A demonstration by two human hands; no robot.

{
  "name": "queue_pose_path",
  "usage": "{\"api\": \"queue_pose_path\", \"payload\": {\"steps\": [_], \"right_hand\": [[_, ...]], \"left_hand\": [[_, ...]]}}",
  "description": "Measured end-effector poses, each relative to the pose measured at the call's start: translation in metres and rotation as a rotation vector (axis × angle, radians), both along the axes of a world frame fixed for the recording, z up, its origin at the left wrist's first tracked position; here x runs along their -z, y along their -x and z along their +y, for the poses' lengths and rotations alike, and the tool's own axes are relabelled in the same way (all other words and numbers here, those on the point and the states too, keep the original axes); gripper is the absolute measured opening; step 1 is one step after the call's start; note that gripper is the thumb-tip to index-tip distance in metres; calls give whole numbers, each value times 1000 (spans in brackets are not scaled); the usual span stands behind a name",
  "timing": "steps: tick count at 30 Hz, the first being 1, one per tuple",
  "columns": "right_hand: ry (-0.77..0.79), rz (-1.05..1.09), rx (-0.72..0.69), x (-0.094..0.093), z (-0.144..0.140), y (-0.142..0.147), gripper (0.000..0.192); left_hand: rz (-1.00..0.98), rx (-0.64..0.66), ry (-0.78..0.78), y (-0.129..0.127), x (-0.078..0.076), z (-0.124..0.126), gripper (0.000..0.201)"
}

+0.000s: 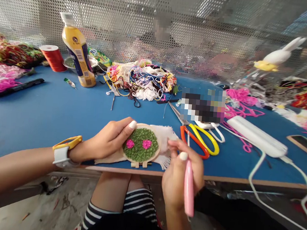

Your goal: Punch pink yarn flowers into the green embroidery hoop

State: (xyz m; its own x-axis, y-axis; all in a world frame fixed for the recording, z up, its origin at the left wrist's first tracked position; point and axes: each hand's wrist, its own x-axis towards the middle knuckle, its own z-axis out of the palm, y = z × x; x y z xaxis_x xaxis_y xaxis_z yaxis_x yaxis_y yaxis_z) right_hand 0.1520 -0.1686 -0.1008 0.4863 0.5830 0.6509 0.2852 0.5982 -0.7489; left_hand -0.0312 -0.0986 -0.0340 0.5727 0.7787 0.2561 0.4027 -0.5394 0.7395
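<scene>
A round wooden embroidery hoop (159, 144) lies at the front edge of the blue table. Green yarn loops (142, 133) with two bright pink patches fill it, and white frayed cloth (169, 133) spreads out around it. My left hand (111, 138) grips the hoop's left side, thumb on top of the rim. To the right of the hoop, my right hand (183, 171) is closed around a pink-handled punch needle (189, 189). Its thin metal shaft points up and away, apart from the hoop. Scissors (200, 137) with red and yellow handles lie just beyond my right hand.
Tangled yarn (148, 80) is heaped at the back, near a drink bottle (79, 55) and a red spool (53, 58). A white power strip (257, 136) with cables lies right, near pink yarn (241, 97). A perforated metal screen (119, 19) stands behind the table.
</scene>
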Motion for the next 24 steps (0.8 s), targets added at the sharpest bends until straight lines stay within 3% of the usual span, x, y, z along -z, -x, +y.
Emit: {"api": "queue_pose_path", "payload": {"steps": [3,6,10,14,16,20,24], "right_hand": [[115,40,-170,-9,12,-13,17],[214,1,-417,-27,33,-33,33],[303,-141,-570,-63,76,-51,52],[509,-157,-950,-88,123,-43,44],[461,-44,-1008,-88,139,-36,46],[416,116,-940,-69,153,-29,51],[398,167,-927,-52,156,-29,51]], "left_hand": [[-26,47,-9,5,-2,15,39],[-61,91,-45,10,-3,29,43],[-84,151,-140,12,-10,46,47],[-97,103,-147,13,-21,66,44],[-160,76,-71,17,-25,78,40],[-301,-17,46,26,-28,101,29],[-387,-165,-128,21,-30,113,16]]}}
